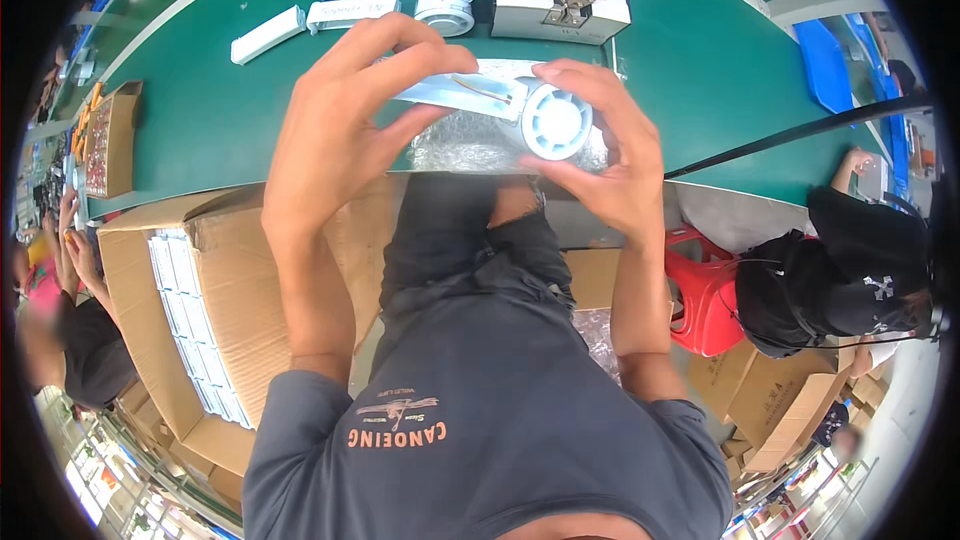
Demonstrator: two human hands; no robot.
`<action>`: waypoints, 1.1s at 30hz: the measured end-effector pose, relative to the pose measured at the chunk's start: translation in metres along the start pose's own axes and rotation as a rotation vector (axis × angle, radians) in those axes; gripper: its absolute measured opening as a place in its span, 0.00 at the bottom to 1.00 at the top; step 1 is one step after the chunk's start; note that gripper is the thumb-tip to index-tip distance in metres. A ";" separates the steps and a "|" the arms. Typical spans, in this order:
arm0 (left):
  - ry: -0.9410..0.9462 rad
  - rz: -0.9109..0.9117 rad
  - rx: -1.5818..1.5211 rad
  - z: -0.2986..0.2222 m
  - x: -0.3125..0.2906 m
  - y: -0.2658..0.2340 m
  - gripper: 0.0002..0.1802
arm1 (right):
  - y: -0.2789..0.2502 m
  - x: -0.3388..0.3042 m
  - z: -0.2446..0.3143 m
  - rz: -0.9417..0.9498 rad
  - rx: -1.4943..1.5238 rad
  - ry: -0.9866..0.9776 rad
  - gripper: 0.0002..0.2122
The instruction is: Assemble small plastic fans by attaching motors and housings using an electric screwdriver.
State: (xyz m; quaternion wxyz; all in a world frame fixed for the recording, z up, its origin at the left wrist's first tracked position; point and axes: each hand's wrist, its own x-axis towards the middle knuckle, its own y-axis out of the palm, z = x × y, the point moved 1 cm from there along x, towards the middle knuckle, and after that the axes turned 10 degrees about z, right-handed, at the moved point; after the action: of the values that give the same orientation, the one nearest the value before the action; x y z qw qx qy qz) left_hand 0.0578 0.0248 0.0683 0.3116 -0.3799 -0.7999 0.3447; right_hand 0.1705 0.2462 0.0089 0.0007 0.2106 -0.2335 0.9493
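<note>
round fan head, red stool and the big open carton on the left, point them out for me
Fan head (557, 122), head view: its central hub.
Red stool (704, 302), head view: its red body.
Carton (245, 305), head view: its brown side panel.

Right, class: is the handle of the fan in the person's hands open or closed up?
Open: the handle has its hollow inside uncovered, with a thin wire showing there.

A head-worn fisheye looks steeply down, close over the left hand (335, 115) and right hand (625, 155), at the green workbench (700, 100).
</note>
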 end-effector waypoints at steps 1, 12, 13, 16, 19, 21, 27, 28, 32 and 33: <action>-0.001 -0.004 -0.006 -0.002 0.002 -0.001 0.24 | 0.000 -0.002 -0.002 -0.023 0.006 -0.007 0.31; 0.025 0.001 0.068 -0.009 0.004 -0.005 0.25 | -0.004 -0.002 -0.001 -0.060 -0.075 -0.109 0.33; 0.023 -0.002 0.067 -0.010 0.004 -0.004 0.25 | -0.004 -0.002 0.000 -0.064 -0.095 -0.116 0.33; 0.054 -0.016 0.017 -0.010 0.004 -0.001 0.25 | -0.007 -0.004 0.002 -0.063 -0.131 -0.128 0.33; 0.073 -0.025 -0.040 -0.002 0.004 0.007 0.24 | -0.007 -0.007 0.002 -0.063 -0.148 -0.110 0.32; 0.150 -0.024 -0.193 0.008 0.004 0.013 0.25 | -0.005 -0.011 -0.001 -0.065 -0.149 -0.089 0.31; 0.031 -0.127 -0.873 0.028 -0.002 0.059 0.28 | 0.025 -0.018 -0.024 -0.121 0.024 0.030 0.31; 0.033 -0.124 -0.870 0.028 0.000 0.062 0.28 | 0.030 -0.015 -0.026 -0.122 -0.061 0.027 0.32; -0.002 -0.237 -0.922 0.026 0.020 0.077 0.28 | 0.040 -0.001 -0.032 -0.236 -0.253 0.026 0.33; 0.001 -0.255 -0.877 0.030 0.019 0.086 0.29 | 0.045 -0.002 -0.033 -0.235 -0.259 0.035 0.33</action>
State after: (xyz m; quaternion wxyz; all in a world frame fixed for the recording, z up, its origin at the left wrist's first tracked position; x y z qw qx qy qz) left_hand 0.0592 0.0721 -0.0117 0.1616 -0.3745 -0.9105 -0.0679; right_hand 0.1547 0.2211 -0.0384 0.1430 0.2179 -0.3273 0.9083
